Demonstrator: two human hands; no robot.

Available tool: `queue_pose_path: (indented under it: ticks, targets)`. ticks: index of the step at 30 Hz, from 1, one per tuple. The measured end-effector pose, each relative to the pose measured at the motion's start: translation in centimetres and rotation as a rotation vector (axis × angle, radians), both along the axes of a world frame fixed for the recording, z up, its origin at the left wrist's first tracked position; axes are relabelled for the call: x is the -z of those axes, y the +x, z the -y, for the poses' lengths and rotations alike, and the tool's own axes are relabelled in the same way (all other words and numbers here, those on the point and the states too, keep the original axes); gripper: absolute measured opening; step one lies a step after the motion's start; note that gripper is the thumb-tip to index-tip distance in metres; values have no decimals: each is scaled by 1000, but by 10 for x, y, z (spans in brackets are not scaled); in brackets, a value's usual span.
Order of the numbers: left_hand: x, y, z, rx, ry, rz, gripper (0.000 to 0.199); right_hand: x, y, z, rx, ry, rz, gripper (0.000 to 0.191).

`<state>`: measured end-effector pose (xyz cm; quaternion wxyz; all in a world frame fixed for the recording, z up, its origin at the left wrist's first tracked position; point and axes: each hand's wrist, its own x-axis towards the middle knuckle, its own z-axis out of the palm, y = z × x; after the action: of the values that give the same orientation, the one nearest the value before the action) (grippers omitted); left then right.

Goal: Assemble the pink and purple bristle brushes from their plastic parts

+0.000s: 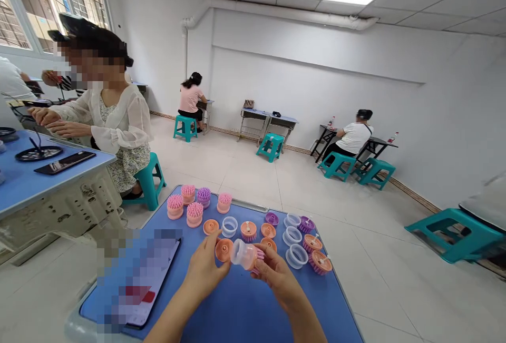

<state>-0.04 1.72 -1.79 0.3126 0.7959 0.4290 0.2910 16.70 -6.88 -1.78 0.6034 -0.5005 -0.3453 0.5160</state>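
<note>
My right hand (277,282) is shut on a clear plastic ring (240,254) fitted over a pink-bristled brush head (258,261). My left hand (203,270) pinches an orange brush base (223,250) just beside that ring. Both hands are over a blue tabletop (241,309). Beyond them lie several pink-bristled brushes (194,214), a purple-bristled brush (203,197), several orange bases (211,226), and several clear rings (296,256). Some brushes stand bristles up, others lie bristles down.
A pixelated phone (138,280) lies on the table, left of my left hand. To the left, a seated person (114,121) works at a blue table (79,185). Further people sit at desks along the far wall. Teal stools (454,235) stand about the tiled floor.
</note>
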Motion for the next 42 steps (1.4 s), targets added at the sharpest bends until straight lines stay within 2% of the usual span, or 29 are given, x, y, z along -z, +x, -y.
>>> queue_pose_path:
  ticks: [4, 8, 17, 20, 25, 30, 37, 42]
  targets:
    - [-2, 1, 3, 63, -18, 139, 53, -2, 7, 0, -64, 18, -46, 40]
    - [-1, 1, 4, 123, -78, 250, 55, -3, 11, 1, -47, -6, -88, 39]
    - [-8, 2, 11, 262, -363, 486, 51, -2, 9, 1, -99, 25, -103, 40]
    - [-10, 1, 14, 286, -417, 552, 51, 3, 8, 4, -69, 15, -106, 42]
    - [-9, 1, 19, 294, -440, 647, 52, 8, 6, 9, 40, -33, -142, 41]
    - [-9, 2, 18, 298, -474, 708, 49, 5, 8, 8, 29, -55, -115, 43]
    - [-11, 0, 17, 350, -513, 733, 47, 4, 10, 9, 14, 20, -81, 45]
    - [-14, -1, 14, 392, -462, 686, 41, 1, 10, 6, -43, 77, -110, 45]
